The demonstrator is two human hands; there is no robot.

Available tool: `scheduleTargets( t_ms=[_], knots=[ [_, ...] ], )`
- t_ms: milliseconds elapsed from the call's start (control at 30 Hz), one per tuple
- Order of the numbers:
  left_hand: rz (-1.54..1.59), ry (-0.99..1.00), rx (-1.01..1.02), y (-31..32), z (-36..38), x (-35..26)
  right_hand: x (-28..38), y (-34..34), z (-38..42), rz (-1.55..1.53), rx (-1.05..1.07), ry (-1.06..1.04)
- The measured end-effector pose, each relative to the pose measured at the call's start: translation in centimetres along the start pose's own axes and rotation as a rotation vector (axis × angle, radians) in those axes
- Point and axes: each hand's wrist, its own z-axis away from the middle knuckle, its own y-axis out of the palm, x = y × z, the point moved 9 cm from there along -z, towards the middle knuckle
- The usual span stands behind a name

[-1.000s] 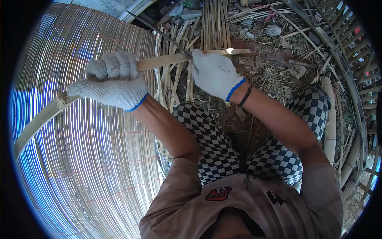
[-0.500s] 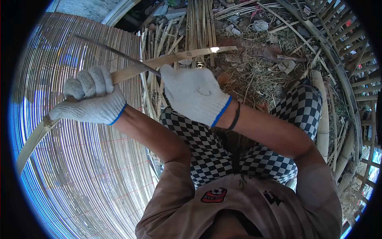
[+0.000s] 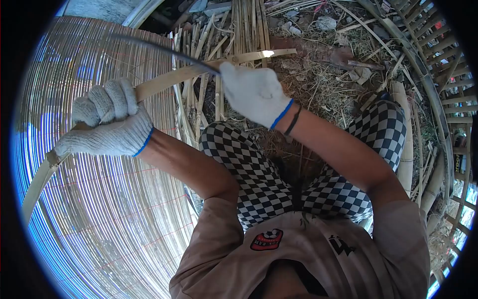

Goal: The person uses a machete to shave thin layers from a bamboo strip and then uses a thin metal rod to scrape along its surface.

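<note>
The bamboo strip [image 3: 169,79] runs in a long bow from the lower left, through your left hand [image 3: 105,122], and on to its bright cut tip above your right hand [image 3: 254,92]; it hangs in the air over your knees and the woven bamboo mat [image 3: 99,199], resting on nothing; your left fingers are clenched round the strip, thumb side up, and your right fingers are closed on the handle of the knife [image 3: 164,50], whose thin dark blade lies on the strip and points back toward your left hand; that is the main danger, I judge; if the edge skids off the smooth skin or the grain splits suddenly, the blade can run straight at your left glove, which is only knit cloth; the strip is bent under load, so a loose grip could let it whip free; a deep bite could also tear the strip out of width; your checkered trousers [image 3: 259,169] sit right under the work, so a dropped blade falls toward your legs; the bamboo offcuts [image 3: 244,30] and dry litter on the ground [image 3: 318,84] give poor footing if you shift.
</note>
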Motion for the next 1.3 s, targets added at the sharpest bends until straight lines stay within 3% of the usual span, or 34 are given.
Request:
scheduleTargets(
  t_ms=[33, 100, 200, 300, 400, 500, 533, 600, 700, 733, 767, 800, 833, 900, 933, 967, 1033, 1167, 1300],
  knots=[
    [0.001, -0.003, -0.012, -0.4, 0.1, -0.2, -3.5, 1.9, -0.5, 0.012, 0.016, 0.112],
    [0.009, 0.004, -0.028, -1.7, 0.1, -0.2, -6.7, 3.5, -0.7, 0.100, -0.113, 0.048],
    [0.087, -0.002, 0.080, -0.3, 0.2, -0.2, -5.0, 1.8, -0.5, 0.130, -0.023, 0.079],
    [0.060, 0.012, 0.157, 1.1, -0.2, 0.5, -2.3, 0.2, 0.0, -0.103, 0.049, 0.177],
    [-0.023, 0.002, 0.078, 0.8, -0.1, 0.6, 1.6, -1.8, 1.0, 0.049, -0.238, -0.210],
    [-0.127, -0.017, -0.004, 0.2, 0.1, 0.2, -8.2, 3.8, 0.1, -0.052, -0.065, 0.081],
    [0.022, -0.048, 0.114, 0.2, -0.1, 0.8, -10.7, 4.4, 0.2, 0.013, -0.033, 0.170],
    [0.060, -0.032, 0.144, -0.4, -0.2, 0.7, -12.4, 5.0, 0.0, 0.113, 0.035, 0.261],
    [0.037, -0.027, 0.088, -0.3, -0.2, 0.9, -9.5, 4.9, -0.8, 0.305, 0.042, 0.081],
    [-0.013, -0.018, 0.015, -0.6, -0.1, 0.9, -7.8, 3.3, -0.2, 0.192, -0.045, 0.046],
    [-0.067, -0.014, -0.063, -1.1, 0.1, 0.9, -5.5, 1.3, 0.3, 0.157, 0.002, 0.116],
    [-0.012, -0.038, 0.065, -0.8, -0.3, 1.1, -2.9, 0.5, 0.4, 0.153, -0.038, 0.045],
    [0.000, -0.041, 0.053, -1.0, -0.2, 1.3, -1.3, 0.2, 0.4, 0.148, -0.078, -0.030],
    [0.014, -0.036, 0.049, -0.5, -0.3, 1.2, -3.1, 1.5, 0.4, 0.109, -0.075, -0.061],
    [-0.131, -0.011, -0.067, -0.8, 0.0, 0.8, -4.6, 2.6, 0.8, 0.079, -0.073, -0.075],
    [-0.176, -0.025, -0.082, -1.3, 0.3, 0.6, -9.9, 5.1, 1.4, 0.058, -0.038, 0.147],
    [-0.242, 0.005, -0.087, -1.9, 0.1, 0.4, -14.7, 7.4, 1.5, 0.078, -0.074, 0.191],
    [-0.010, -0.037, 0.017, -3.8, -0.4, 1.3, -11.4, 5.6, 0.5, 0.169, -0.090, 0.147],
    [-0.025, -0.032, 0.044, -2.4, -0.2, 1.1, -2.3, 0.8, 0.5, 0.103, -0.116, 0.002]
  ],
)
